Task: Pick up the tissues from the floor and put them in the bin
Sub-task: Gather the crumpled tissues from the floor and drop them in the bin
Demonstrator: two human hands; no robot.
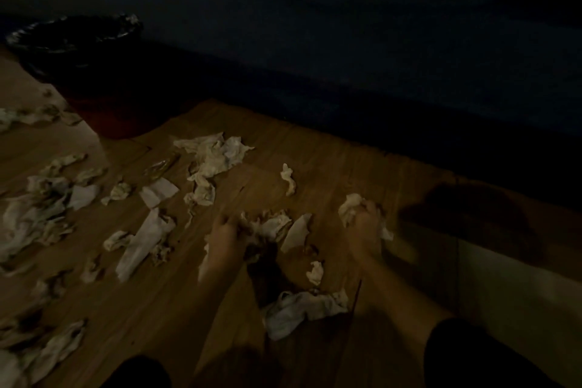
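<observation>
— Where are the hands?

— Low over the wooden floor [330, 151], in dim light. The right hand [367, 230] grips a crumpled wad [350, 208], its fingers [373, 209] curled tight round it, with white paper showing above and to the side of the fist.

— And the left?

— The left hand [225, 238] is down on a clump [271, 225] of tissue, with its fingers bent toward the paper. Blur hides whether they have closed on it.

— How much paper lies about?

— Tissues [214, 156] are scattered over most of the floor, thickest on the left. A flat strip [294, 231] lies between the two hands. A small twist [288, 178] sits beyond them, and a long rumpled piece [302, 309] lies between the forearms.

— Where is the bin?

— The bin [74, 41], lined with a black bag, stands at the far left. It is well apart from both hands, against a long dark blue piece of furniture [315, 25] that runs across the back. More tissues lie just beside its base. What is inside it is too dark to tell.

— Anything of the person?

— Bare forearms, and a dark sleeve [472, 356] on the right arm.
</observation>
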